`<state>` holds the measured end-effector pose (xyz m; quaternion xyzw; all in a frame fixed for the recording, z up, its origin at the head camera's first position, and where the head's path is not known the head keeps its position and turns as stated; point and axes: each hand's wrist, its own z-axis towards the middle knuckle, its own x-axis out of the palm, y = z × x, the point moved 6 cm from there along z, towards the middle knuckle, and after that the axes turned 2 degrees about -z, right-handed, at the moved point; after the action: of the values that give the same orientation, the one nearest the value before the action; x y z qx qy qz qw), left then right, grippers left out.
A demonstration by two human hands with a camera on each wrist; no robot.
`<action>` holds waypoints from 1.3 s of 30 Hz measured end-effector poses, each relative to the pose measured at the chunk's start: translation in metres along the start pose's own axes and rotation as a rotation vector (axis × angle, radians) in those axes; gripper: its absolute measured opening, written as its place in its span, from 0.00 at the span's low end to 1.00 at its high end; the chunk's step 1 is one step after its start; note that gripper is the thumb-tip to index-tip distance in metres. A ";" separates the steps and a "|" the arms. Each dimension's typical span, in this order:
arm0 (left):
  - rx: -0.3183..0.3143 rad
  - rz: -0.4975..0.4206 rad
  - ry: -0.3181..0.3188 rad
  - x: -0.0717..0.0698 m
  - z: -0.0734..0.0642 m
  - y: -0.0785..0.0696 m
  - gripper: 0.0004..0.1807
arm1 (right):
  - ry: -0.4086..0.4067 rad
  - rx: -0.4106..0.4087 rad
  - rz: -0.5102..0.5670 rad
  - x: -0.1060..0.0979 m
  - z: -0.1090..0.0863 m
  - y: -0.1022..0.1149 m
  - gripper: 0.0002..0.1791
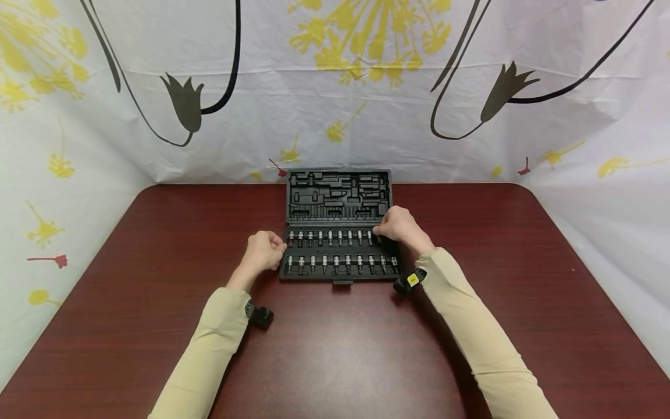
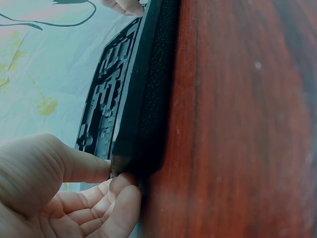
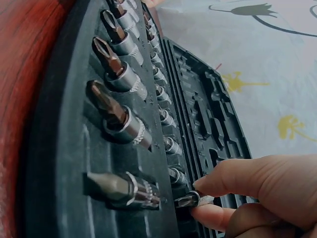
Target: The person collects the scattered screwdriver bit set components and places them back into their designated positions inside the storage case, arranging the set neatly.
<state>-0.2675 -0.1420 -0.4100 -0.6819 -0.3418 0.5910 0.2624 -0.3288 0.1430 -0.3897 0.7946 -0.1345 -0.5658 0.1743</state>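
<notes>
A black plastic tool case [image 1: 342,249] lies open on the table, with two rows of bit sockets in its near half. At the back row's right end, my right hand [image 1: 400,226] pinches a bit socket [image 3: 190,200] between thumb and finger, its tip showing in the right wrist view. Whether that socket is fully seated in its slot cannot be told. On the other side, my left hand [image 1: 264,250] holds the case's left edge, thumb on top and curled fingers against the side. A flat-tipped bit socket [image 3: 116,187] lies in the front row nearest the right hand.
The case's raised lid [image 1: 340,223] has moulded recesses and stands toward the patterned cloth [image 1: 335,116] behind the table. A latch [image 1: 342,282] sticks out at the case's front. Dark reddish wood forms the tabletop [image 1: 335,343]. Each wrist carries a small black camera [image 1: 260,316].
</notes>
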 end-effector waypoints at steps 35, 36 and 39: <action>-0.008 -0.002 0.010 0.002 0.000 0.000 0.06 | 0.058 0.131 -0.017 -0.007 0.006 -0.020 0.20; -0.008 -0.001 0.010 0.002 0.000 0.000 0.06 | 0.074 0.138 -0.028 -0.008 0.007 -0.020 0.21; -0.007 0.004 0.009 0.001 0.001 0.001 0.06 | 0.101 0.148 -0.082 -0.009 0.009 -0.019 0.24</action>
<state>-0.2683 -0.1417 -0.4112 -0.6860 -0.3415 0.5874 0.2604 -0.3403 0.1630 -0.3930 0.8377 -0.1342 -0.5201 0.0984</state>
